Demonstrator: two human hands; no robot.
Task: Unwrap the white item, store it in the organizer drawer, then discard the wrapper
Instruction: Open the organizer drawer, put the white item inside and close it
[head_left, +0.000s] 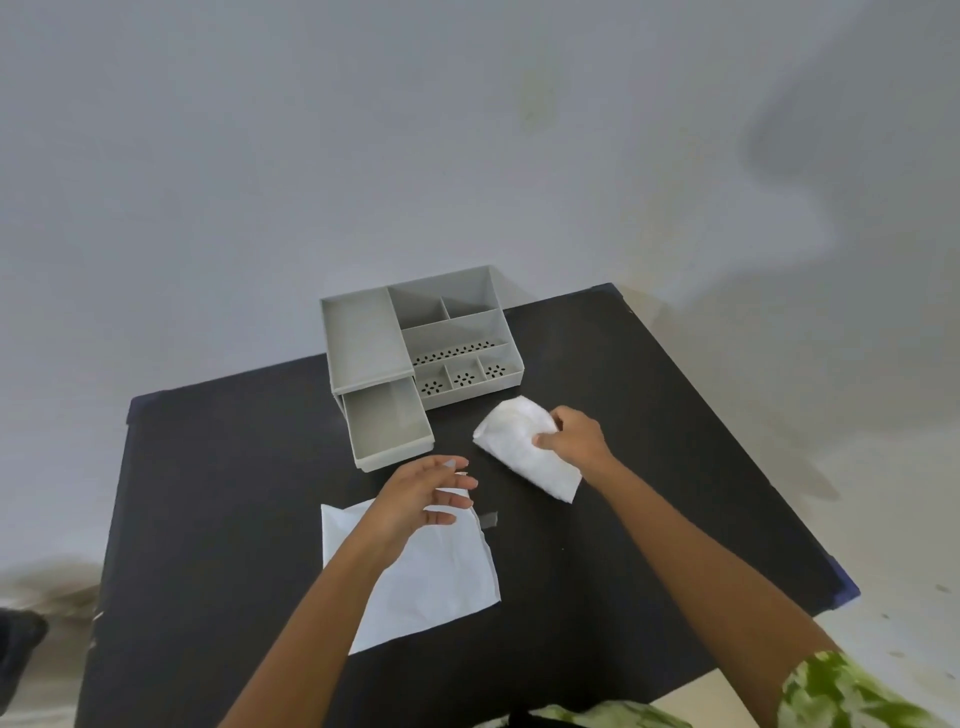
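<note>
My right hand (571, 435) grips a folded white item (511, 441), held just above the black table in front of the organizer. My left hand (423, 496) hovers with fingers spread over the upper part of a flat white wrapper sheet (431, 577) lying on the table. The grey organizer (363, 338) stands at the table's far side. Its lower left drawer (387, 431) is pulled out and looks empty.
The black table (218, 493) has a near-left and a right edge in view. A small grey scrap (488, 519) lies beside the wrapper. A dark object (18, 644) sits on the floor at the far left. A pale wall stands behind the organizer.
</note>
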